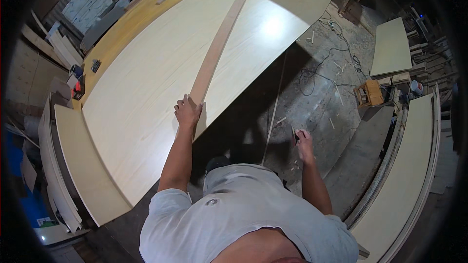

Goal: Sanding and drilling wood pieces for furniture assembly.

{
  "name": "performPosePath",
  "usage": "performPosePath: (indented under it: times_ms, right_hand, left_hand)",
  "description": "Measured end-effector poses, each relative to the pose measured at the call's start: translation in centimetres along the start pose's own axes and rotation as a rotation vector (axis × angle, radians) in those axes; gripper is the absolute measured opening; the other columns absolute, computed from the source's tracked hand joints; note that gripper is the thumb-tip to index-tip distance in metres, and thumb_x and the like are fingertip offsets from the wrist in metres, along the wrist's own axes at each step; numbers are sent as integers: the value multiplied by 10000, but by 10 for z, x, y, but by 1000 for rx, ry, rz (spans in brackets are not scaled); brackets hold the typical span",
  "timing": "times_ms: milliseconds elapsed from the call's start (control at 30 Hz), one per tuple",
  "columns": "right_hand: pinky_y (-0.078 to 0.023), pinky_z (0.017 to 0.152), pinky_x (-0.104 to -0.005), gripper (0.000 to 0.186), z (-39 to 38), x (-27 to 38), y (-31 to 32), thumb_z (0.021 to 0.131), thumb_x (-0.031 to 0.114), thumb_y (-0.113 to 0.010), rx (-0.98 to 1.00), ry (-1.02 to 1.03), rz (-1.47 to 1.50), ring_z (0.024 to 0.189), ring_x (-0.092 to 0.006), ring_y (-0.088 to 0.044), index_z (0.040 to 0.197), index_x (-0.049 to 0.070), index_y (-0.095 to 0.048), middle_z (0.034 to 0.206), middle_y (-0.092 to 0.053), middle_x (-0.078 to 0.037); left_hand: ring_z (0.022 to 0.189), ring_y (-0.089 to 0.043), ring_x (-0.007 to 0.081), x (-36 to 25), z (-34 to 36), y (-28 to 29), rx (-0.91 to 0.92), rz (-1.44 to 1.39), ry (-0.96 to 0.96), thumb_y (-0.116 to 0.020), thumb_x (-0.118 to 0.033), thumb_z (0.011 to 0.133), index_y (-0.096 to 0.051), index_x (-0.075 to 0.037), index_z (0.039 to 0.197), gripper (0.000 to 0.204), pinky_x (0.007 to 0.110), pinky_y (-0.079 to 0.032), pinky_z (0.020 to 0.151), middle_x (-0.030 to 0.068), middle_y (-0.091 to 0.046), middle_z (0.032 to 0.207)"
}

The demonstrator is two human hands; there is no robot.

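My left hand [187,111] lies fingers-down on the near end of a long wooden strip [219,41], pressing it flat rather than wrapping it. The strip rests on the big pale plywood sheet [146,83], its long axis running from my hand away to the far right, where its tip reaches the sheet's far edge. My right hand [304,141] hangs off the sheet's right side above the littered concrete floor [331,92], fingers curled around a small dark object [295,136] too tiny to identify. My hand covers the strip's near end.
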State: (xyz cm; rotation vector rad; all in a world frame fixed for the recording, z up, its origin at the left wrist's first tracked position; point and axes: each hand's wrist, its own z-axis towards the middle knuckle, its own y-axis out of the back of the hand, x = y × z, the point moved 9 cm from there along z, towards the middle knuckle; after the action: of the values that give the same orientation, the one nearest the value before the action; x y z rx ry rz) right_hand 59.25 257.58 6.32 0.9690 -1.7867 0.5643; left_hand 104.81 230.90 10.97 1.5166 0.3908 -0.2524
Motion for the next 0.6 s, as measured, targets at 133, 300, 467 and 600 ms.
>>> performPosePath:
  times_ms: [133,300,467,600]
  right_hand:
    - [-390,576,-229,176,41,35,-53,933,243,-616,42,64,-83,658,-54,-486,993,79,-635,771,-557,52]
    - [-399,583,-237,200,95,63,-113,935,245,-610,210,21,94,675,-59,-504,990,57,-648,795,-586,25]
    - [-395,573,-231,199,160,117,-138,934,247,-596,172,52,-146,658,-53,-480,973,60,-650,791,-578,35]
    - [-379,582,-216,206,210,159,-166,941,254,-600,214,52,-216,669,-40,-466,981,56,-644,797,-564,47]
  left_hand:
    - [1101,-506,387,-13,18,-16,-33,6,-51,-769,-354,740,-483,-57,1313,706,498,-421,952,172,-538,1159]
    - [1128,-481,397,-26,46,-17,36,-108,20,-793,-336,708,-446,-32,1352,792,494,-400,982,203,-513,1210]
    - [1188,-439,403,-86,119,-36,67,-199,-24,-797,-370,709,-378,-8,1416,898,489,-356,1028,234,-469,1287]
    - [1159,-453,399,-124,165,-49,45,-202,28,-792,-357,721,-398,-5,1389,851,501,-374,1000,223,-479,1262]
